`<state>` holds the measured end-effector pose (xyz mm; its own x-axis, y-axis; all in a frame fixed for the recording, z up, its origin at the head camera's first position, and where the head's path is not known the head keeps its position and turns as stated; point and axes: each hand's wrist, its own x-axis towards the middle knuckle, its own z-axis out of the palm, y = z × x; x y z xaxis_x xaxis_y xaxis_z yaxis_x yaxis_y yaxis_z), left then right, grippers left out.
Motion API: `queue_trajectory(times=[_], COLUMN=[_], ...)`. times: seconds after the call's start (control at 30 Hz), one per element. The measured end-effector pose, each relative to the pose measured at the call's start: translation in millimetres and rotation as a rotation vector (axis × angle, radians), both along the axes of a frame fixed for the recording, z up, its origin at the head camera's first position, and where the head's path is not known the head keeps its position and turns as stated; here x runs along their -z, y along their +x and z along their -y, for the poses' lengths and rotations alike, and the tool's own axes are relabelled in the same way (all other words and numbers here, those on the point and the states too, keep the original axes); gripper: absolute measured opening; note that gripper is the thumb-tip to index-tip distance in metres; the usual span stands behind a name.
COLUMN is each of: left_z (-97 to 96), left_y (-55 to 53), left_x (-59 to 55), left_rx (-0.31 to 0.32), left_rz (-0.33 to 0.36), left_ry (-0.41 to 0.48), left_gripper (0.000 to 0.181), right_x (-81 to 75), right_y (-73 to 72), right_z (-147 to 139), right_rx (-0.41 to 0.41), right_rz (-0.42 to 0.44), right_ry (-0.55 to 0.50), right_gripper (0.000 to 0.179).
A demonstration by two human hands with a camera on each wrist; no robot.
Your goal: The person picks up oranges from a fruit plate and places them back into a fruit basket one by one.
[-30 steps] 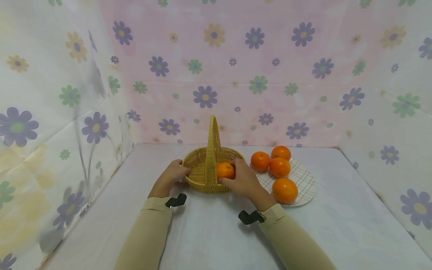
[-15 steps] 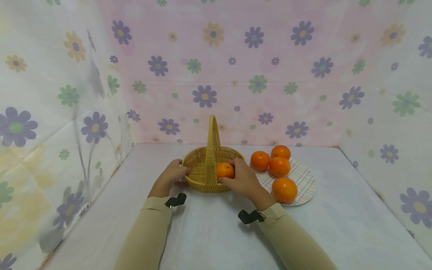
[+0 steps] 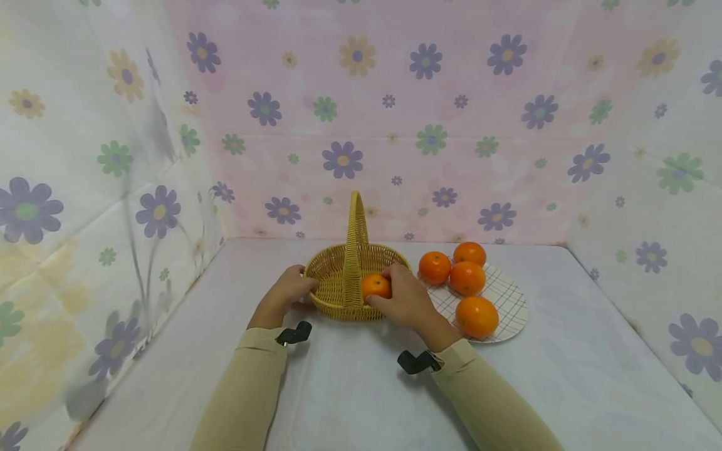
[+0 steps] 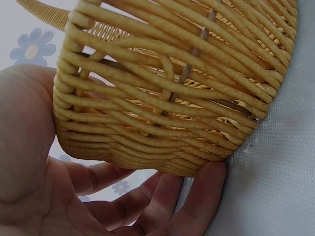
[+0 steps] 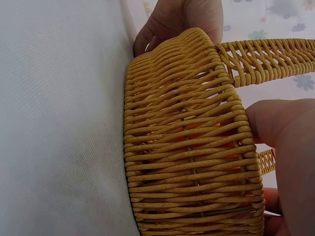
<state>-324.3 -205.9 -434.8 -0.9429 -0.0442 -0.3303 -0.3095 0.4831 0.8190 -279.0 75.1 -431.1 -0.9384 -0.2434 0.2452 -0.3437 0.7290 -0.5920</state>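
A yellow wicker basket (image 3: 350, 312) with a tall arched handle stands upright on the table. My left hand (image 3: 287, 291) grips its left end, thumb over the rim; in the left wrist view the fingers (image 4: 204, 194) lie along the outside of the weave. Inside the basket, right of the handle, is an orange (image 3: 376, 285). My right hand (image 3: 408, 302) reaches over the right rim and holds this orange between thumb and fingers. From the right wrist view the basket wall (image 5: 189, 142) hides most of the fruit, with orange colour showing through the gaps.
A round white plate (image 3: 507, 307) with a grid pattern lies right of the basket, close to my right wrist. Several oranges (image 3: 476, 317) sit on it. Flowered cloth walls (image 3: 395, 125) enclose the white table (image 3: 350, 388) at the back and sides.
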Motion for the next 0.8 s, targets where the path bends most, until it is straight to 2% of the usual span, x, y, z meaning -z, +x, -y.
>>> queue_trajectory(times=[0.47, 0.8], left_z=[-1.7, 0.0], left_y=[1.4, 2.7], left_x=[-2.7, -3.9], left_rx=[-0.015, -0.010], left_rz=[0.014, 0.015], left_ry=[0.006, 0.040], left_gripper=[0.069, 0.069], right_x=[-2.8, -6.1], right_y=[0.1, 0.0], right_z=[0.1, -3.8], right_rx=[0.014, -0.019], right_rz=[-0.001, 0.019], right_ry=[0.087, 0.037], right_gripper=[0.064, 0.066])
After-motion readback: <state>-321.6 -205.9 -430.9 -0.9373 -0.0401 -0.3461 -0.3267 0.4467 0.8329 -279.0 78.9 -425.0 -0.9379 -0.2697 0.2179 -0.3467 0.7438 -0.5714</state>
